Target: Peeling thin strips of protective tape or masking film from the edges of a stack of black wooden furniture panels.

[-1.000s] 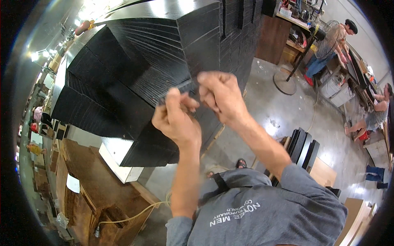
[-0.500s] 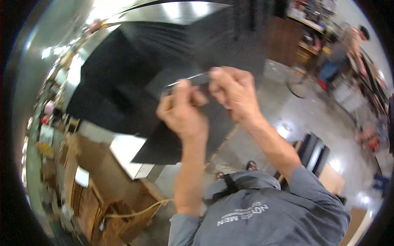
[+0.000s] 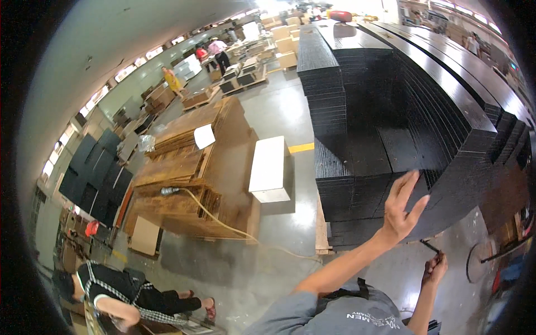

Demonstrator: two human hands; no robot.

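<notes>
My left hand (image 3: pixel 399 209) is raised in front of the stacked black boards (image 3: pixel 357 187), its thumb and fingers spread with nothing in them. Whether it touches the boards I cannot tell. Lower and to the right, my right hand (image 3: pixel 434 268) is closed around a slim black stick-like tool (image 3: pixel 429 245), which points up and left. What kind of tool it is does not show. Higher board stacks (image 3: pixel 441 95) rise on the right and behind a lower recess in the pile.
Brown boards (image 3: pixel 223 167) are piled to the left, with a yellow cord (image 3: pixel 209 209) across them. A white box (image 3: pixel 271 170) stands between the piles. A co-worker (image 3: pixel 123 296) is at the lower left. A red object (image 3: pixel 340 16) lies atop the far black boards.
The view has swung left, showing more of the hall. My hands, earlier close together at a thin shiny piece, are now apart; the left has spread and the right is lower with the black tool.
</notes>
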